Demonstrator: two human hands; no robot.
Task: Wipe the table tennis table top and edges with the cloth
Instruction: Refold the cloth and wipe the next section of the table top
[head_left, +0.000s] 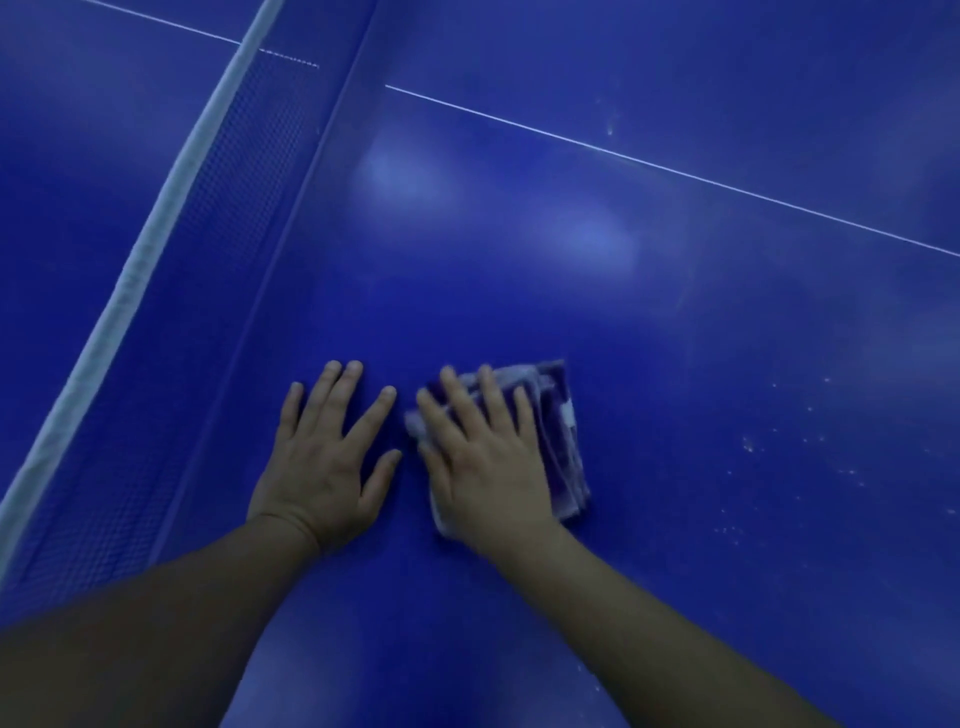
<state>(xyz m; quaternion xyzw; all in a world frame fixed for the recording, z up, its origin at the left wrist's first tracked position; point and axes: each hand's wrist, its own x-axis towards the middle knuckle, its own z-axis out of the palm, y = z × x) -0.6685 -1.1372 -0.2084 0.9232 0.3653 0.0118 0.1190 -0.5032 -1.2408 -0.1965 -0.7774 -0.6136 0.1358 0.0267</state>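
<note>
From the head view, the right hand (488, 462) presses flat, fingers straight, on the folded purple-and-white cloth (558, 441), which lies on the blue table tennis surface (675, 312) near the white-topped mesh net (208, 208). The left hand (322, 457) rests flat beside it, its grip relaxed and holding nothing. White specks (748, 444) right of the cloth suggest wiping remains; edges are out of sight. No containers appear.

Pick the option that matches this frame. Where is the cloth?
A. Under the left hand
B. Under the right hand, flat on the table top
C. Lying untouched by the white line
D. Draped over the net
B: the right hand presses the folded cloth onto the blue table top, while the left hand rests bare on the surface beside it.
</note>
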